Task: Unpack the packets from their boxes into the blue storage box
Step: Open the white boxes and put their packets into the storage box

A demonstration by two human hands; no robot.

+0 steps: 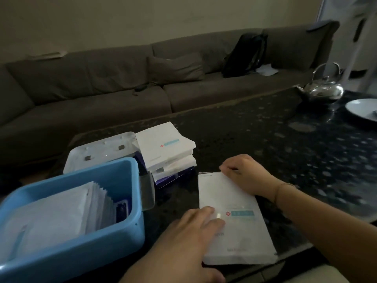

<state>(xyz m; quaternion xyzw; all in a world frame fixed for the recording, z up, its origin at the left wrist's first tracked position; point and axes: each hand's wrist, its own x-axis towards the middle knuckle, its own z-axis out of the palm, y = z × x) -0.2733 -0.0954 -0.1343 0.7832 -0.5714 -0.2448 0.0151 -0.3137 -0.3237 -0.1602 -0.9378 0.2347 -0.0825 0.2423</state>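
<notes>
Dim room, dark speckled table (255, 127). A white box (234, 217) lies flat on the near part of the table, long axis running near to far, small red mark and pale blue label on its top face.

Left hand (183, 240): lies on the near-left part of the white box, fingers straight and pressing down on the top face; it covers the box's near-left corner. Right hand (242, 172): at the far end of the same box, fingers curled over the far edge and gripping it; a thin bracelet (285, 185) sits at the wrist.

Blue storage box (122, 227) stands at near left, just beside the white box but apart from it. White packets (61, 211) stand upright in a row inside; a dark blue item shows at the right end of the row, too small to identify. The bin's left and near sides are cut off by the frame.

Surroundings: just beyond the bin, a stack of white boxes (165, 148) on a purple one, with a clear lid (102, 150) lying to its left. Far right: a metal kettle (324, 86) and a white plate (363, 109), the plate cut by the frame edge. Behind the table, a long grey sofa (102, 88) with a cushion and a black bag (244, 54). Printing on the boxes is unreadable in this light.
</notes>
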